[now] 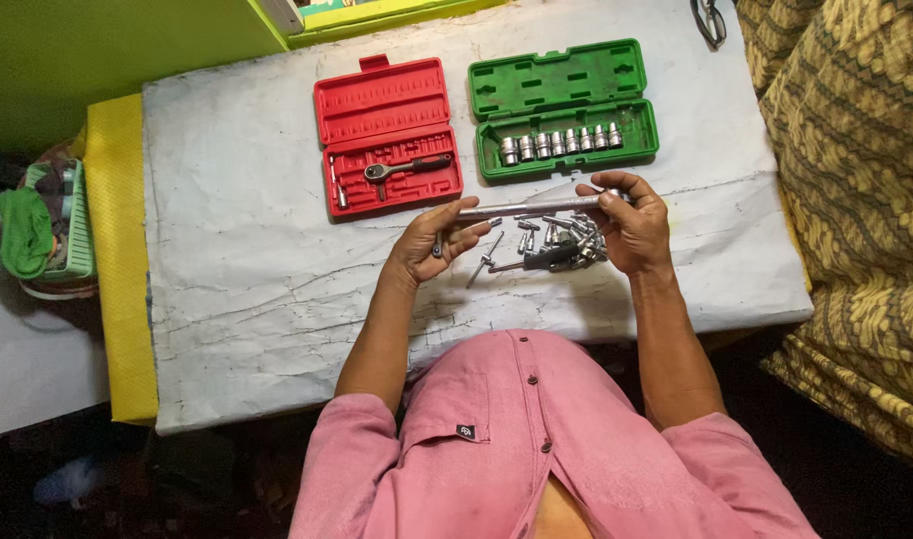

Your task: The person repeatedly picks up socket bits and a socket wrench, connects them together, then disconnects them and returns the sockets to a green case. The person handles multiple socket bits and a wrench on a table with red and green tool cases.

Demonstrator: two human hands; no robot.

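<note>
From the head camera I see my left hand [431, 243] and right hand [631, 222] holding a long silver metal extension bar [531, 208] level between them, fingers of each closed on one end. The bar hovers just above a loose pile of small chrome sockets and bits [566, 243] on the cracked white tabletop [237, 230]. Beyond the bar lies an open red plastic tool case [388, 135] with a ratchet handle [406, 168] inside; right of that case sits an open green plastic case [564, 108] with a row of sockets.
</note>
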